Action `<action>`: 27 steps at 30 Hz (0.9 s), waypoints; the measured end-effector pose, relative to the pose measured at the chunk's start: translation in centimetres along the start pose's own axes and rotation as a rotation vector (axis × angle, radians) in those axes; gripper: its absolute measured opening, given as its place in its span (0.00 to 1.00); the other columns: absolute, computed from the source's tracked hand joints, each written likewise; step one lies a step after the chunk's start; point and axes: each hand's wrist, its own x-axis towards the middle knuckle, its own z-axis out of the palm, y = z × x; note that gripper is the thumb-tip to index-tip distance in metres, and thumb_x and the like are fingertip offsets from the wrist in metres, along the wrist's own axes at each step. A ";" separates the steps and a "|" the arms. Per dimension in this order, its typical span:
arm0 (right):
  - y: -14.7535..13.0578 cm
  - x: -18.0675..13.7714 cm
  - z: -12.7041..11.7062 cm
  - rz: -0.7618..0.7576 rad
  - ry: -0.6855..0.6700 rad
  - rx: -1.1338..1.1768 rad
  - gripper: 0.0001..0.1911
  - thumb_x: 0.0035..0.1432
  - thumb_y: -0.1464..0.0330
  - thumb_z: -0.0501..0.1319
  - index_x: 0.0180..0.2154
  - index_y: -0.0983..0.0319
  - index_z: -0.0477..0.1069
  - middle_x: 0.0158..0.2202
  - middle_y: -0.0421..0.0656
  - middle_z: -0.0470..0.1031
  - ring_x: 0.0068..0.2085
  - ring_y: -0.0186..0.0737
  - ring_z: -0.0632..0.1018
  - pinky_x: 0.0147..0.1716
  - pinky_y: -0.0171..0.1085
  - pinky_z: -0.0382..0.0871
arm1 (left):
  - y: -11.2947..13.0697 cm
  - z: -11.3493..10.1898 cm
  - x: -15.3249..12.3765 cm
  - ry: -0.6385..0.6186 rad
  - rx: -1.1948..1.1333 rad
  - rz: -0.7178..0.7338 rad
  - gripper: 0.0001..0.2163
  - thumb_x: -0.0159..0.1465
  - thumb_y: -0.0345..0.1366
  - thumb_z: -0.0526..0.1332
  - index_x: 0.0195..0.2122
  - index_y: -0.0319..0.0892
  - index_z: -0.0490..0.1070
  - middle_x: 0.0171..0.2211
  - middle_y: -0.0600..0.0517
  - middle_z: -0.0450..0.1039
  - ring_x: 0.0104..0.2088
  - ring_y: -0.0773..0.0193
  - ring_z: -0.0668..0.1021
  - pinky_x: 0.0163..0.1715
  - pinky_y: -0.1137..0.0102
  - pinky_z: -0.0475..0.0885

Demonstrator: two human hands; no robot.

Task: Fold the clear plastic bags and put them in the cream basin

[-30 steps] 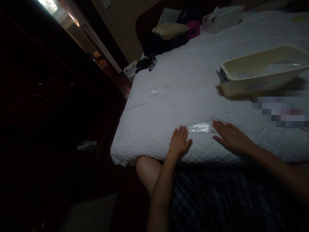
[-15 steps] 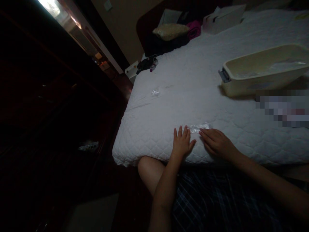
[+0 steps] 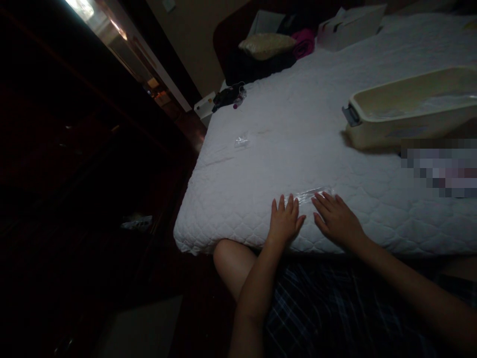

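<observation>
A narrow, shiny strip of clear plastic film (image 3: 306,197), perhaps a flattened bag, lies on the white quilted bed cover (image 3: 261,184) near its front edge. My left hand (image 3: 285,219) rests flat on the left end of the film, fingers spread. Across from it, my right hand (image 3: 337,219) lies with its fingers apart on the film's right part. Both palms face down, and the fingertips cover the ends of the plastic. Farther back on the bed is a small clear plastic packet (image 3: 242,141), touched by neither hand.
A cream plastic bin (image 3: 410,129) with a grey latch stands on the bed at right, beside a blurred-out patch. At the back are a white box (image 3: 352,30), a rolled magenta cloth (image 3: 304,44) and a beige cushion (image 3: 266,45). Dark furniture fills the left.
My right hand has gone from fingers held together at the film to fingers spread flat on it. The film looks smoother and narrower. My left hand stays nearly in place.
</observation>
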 end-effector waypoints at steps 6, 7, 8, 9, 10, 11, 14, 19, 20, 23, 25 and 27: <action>0.3 0.1 0.2 0.007 -0.044 0.003 0.31 0.63 0.63 0.49 0.65 0.65 0.52 0.62 0.54 0.62 0.64 0.54 0.62 0.60 0.57 0.55 | 0.2 0.1 -0.1 0.025 -0.032 -0.012 0.25 0.70 0.47 0.43 0.64 0.38 0.56 0.66 0.44 0.55 0.64 0.46 0.60 0.60 0.49 0.60; 0.3 0.1 0.0 0.011 -0.040 0.002 0.32 0.63 0.63 0.49 0.66 0.63 0.50 0.63 0.53 0.62 0.64 0.54 0.62 0.60 0.57 0.55 | 0.2 0.2 -0.2 0.024 -0.039 -0.015 0.25 0.70 0.46 0.43 0.64 0.39 0.55 0.66 0.45 0.54 0.65 0.46 0.59 0.61 0.49 0.60; 0.2 0.2 -0.2 0.018 -0.029 -0.003 0.32 0.63 0.63 0.49 0.67 0.61 0.49 0.63 0.52 0.62 0.64 0.54 0.62 0.60 0.58 0.54 | 0.2 0.2 -0.2 0.022 -0.045 -0.017 0.25 0.70 0.46 0.43 0.64 0.39 0.55 0.66 0.45 0.54 0.65 0.47 0.59 0.61 0.49 0.59; 0.0 0.2 -0.5 0.024 -0.014 -0.011 0.32 0.63 0.64 0.49 0.67 0.61 0.48 0.63 0.51 0.62 0.63 0.54 0.62 0.60 0.59 0.54 | 0.2 0.3 -0.2 0.021 -0.051 -0.020 0.25 0.70 0.46 0.43 0.64 0.40 0.55 0.66 0.45 0.53 0.65 0.47 0.58 0.62 0.49 0.58; -0.2 0.4 -0.8 0.028 0.005 -0.021 0.32 0.63 0.65 0.49 0.67 0.61 0.48 0.63 0.52 0.62 0.63 0.55 0.62 0.60 0.60 0.53 | 0.2 0.4 -0.2 0.020 -0.054 -0.023 0.25 0.70 0.46 0.43 0.64 0.40 0.55 0.67 0.45 0.52 0.66 0.48 0.58 0.62 0.49 0.58; -0.4 0.6 -1.1 0.027 0.023 -0.027 0.32 0.63 0.65 0.50 0.67 0.62 0.48 0.63 0.54 0.61 0.63 0.55 0.62 0.60 0.60 0.52 | 0.2 0.6 -0.3 0.021 -0.055 -0.028 0.25 0.70 0.46 0.43 0.64 0.40 0.54 0.67 0.44 0.51 0.66 0.49 0.57 0.62 0.50 0.57; -1.2 1.6 -1.3 -0.065 0.041 0.007 0.30 0.63 0.67 0.49 0.65 0.65 0.52 0.64 0.56 0.59 0.64 0.55 0.60 0.61 0.58 0.53 | 0.2 0.9 -0.3 0.027 -0.053 -0.039 0.25 0.70 0.47 0.44 0.64 0.40 0.54 0.68 0.41 0.47 0.67 0.50 0.56 0.63 0.51 0.56; -1.1 3.3 0.8 -0.153 -0.064 0.077 0.28 0.65 0.60 0.48 0.63 0.67 0.57 0.63 0.55 0.62 0.64 0.50 0.62 0.60 0.52 0.58 | -0.2 1.3 -0.3 0.009 -0.052 -0.014 0.26 0.70 0.45 0.44 0.65 0.38 0.51 0.67 0.40 0.49 0.67 0.52 0.55 0.64 0.52 0.54; -0.8 3.4 1.3 -0.151 -0.094 0.075 0.29 0.65 0.59 0.47 0.63 0.66 0.57 0.62 0.55 0.62 0.63 0.49 0.63 0.60 0.51 0.59 | -0.3 1.3 -0.4 0.005 -0.049 -0.010 0.26 0.70 0.45 0.44 0.65 0.35 0.51 0.67 0.40 0.49 0.67 0.53 0.55 0.64 0.53 0.54; 0.9 3.1 2.0 -0.182 -0.170 0.078 0.31 0.65 0.54 0.47 0.64 0.63 0.55 0.64 0.52 0.60 0.64 0.47 0.62 0.60 0.50 0.59 | -0.3 1.2 -0.4 0.001 -0.052 -0.009 0.28 0.71 0.46 0.42 0.64 0.31 0.52 0.66 0.40 0.51 0.67 0.54 0.55 0.65 0.54 0.54; 2.7 2.6 1.7 -0.185 -0.192 0.075 0.32 0.65 0.53 0.46 0.65 0.60 0.53 0.64 0.50 0.59 0.64 0.46 0.61 0.61 0.50 0.57 | -0.3 1.2 -0.4 -0.001 -0.066 -0.015 0.28 0.71 0.47 0.41 0.64 0.32 0.53 0.66 0.41 0.52 0.67 0.54 0.56 0.65 0.54 0.54; 4.9 2.0 1.0 -0.128 -0.205 0.039 0.33 0.65 0.53 0.45 0.66 0.60 0.52 0.65 0.49 0.59 0.64 0.47 0.61 0.62 0.52 0.55 | -0.3 1.2 -0.4 -0.009 -0.081 -0.021 0.28 0.70 0.48 0.41 0.64 0.32 0.53 0.66 0.41 0.52 0.67 0.54 0.56 0.65 0.54 0.54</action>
